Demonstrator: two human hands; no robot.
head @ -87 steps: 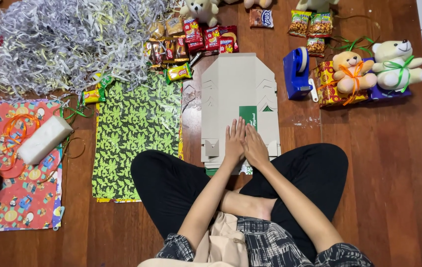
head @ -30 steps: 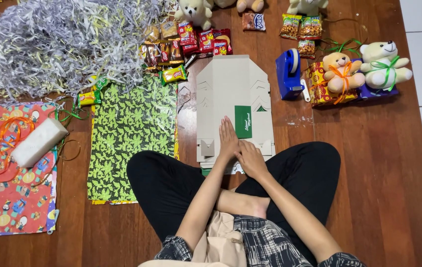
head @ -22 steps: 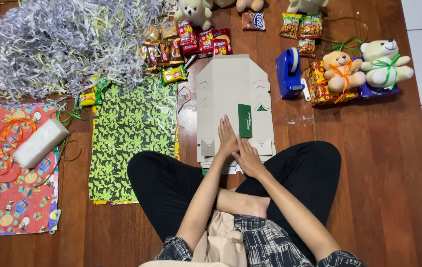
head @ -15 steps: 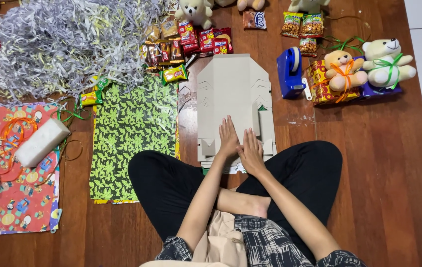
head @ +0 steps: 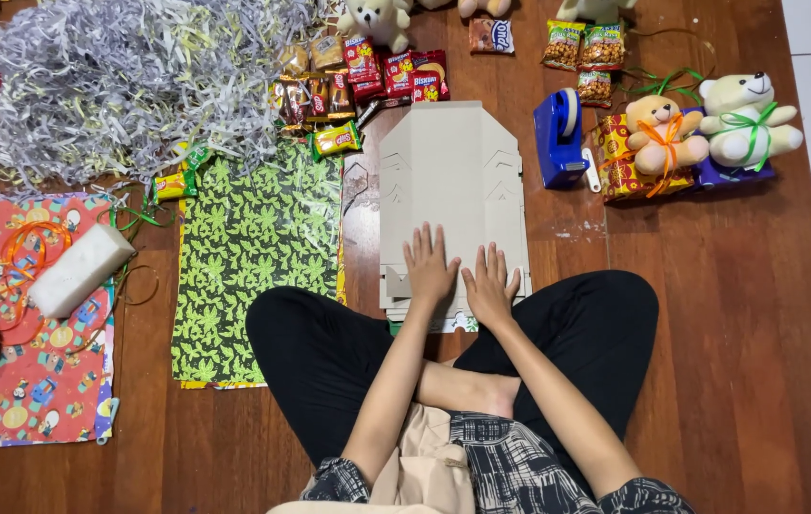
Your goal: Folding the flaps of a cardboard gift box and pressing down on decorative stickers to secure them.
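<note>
While a person sits cross-legged on a wooden floor [head: 729,314], both hands lie flat and open on a flattened grey cardboard box [head: 453,181] that stretches from the knees toward twelve o'clock. The left hand [head: 429,266] presses palm-down on the near end of the card with fingers spread, gripping nothing; the right hand [head: 491,286] rests just beside it at three o'clock, likewise open and flat, its fingers pointing up the card. The two hands are close together but apart

At nine o'clock from the cardboard lies a sheet of green leaf-patterned wrapping paper [head: 253,247], its edge just beside the card. Farther out at nine o'clock sits a red cartoon-print wrapping sheet [head: 34,371] with a white rectangular block [head: 77,269] and loops of orange ribbon [head: 20,247] on it. A large heap of shredded white and yellow paper [head: 129,86] fills the ten o'clock corner. A row of small snack packets [head: 358,76] runs along the far end of the card at eleven to twelve o'clock

At two o'clock stands a blue tape dispenser [head: 559,138], near the card's right edge. Beyond it, an orange teddy bear [head: 662,133] tied with orange ribbon and a cream teddy bear [head: 743,119] tied with green ribbon sit on wrapped packages, touching each other. More snack packets [head: 581,48] lie at one o'clock
</note>
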